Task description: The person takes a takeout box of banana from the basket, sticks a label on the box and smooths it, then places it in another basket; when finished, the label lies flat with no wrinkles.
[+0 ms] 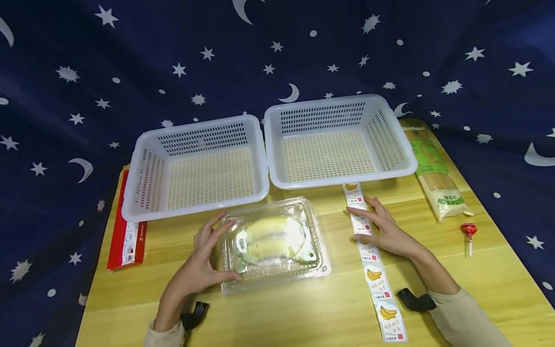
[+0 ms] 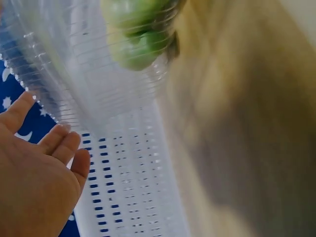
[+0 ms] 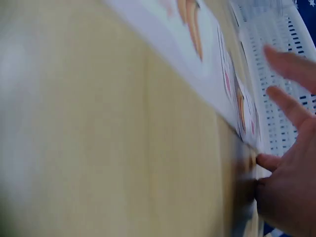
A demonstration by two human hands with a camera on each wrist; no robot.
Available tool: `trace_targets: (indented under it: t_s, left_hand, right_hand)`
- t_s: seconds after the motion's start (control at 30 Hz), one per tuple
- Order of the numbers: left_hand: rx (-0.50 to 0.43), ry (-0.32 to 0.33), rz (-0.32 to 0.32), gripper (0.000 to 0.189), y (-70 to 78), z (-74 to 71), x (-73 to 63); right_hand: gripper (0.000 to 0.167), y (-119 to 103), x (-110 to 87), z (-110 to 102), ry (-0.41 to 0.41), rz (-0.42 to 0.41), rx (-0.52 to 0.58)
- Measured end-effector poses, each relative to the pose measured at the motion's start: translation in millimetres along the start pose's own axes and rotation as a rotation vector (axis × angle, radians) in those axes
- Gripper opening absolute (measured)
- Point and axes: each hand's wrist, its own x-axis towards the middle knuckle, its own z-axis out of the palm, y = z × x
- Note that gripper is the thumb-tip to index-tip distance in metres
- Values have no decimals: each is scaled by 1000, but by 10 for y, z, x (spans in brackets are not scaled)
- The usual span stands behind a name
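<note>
table [image 1: 303, 318] carried white left basket [image 1: 199, 208] and right basket [image 1: 347, 180] at the back. clear clamshell [image 1: 277, 281] sat in front of them, lid apparently closed over yellow-green fruit [image 1: 269, 236]: filling looked done, labelling not started, no sticker visible on the lid. green-labelled packet [image 1: 433, 180] lay right, red packet [image 1: 117, 241] left; print unreadable. sticker strip [image 1: 376, 274] ran right of the clamshell: bananas, chinese characters, red block, no legible brand. left hand [image 1: 197, 267] touched the clamshell's left edge, fingers spread; right hand [image 1: 386, 231] was over the strip, fingers spread, gripping nothing. red lollipop [image 1: 469, 230] lay far right.
</note>
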Motion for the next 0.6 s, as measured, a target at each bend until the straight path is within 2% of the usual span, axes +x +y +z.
trace_targets:
  t_s: [0.13,0.33,0.43,0.6]
  left_hand:
    - [8,-6,18,111,100,-99,95]
    - [-81,-49,156,100,253,-242,402]
    - [-110,-106,205,97,272,-259,548]
    - [-192,-221,206,90,239,-248,689]
  right_hand:
    - [64,64,30,76,28,-52,-56]
    - [57,102,36,146,89,-129,-76]
    - [54,96,55,181,112,-145,-81]
    - [51,52,83,207,149,-146,-71]
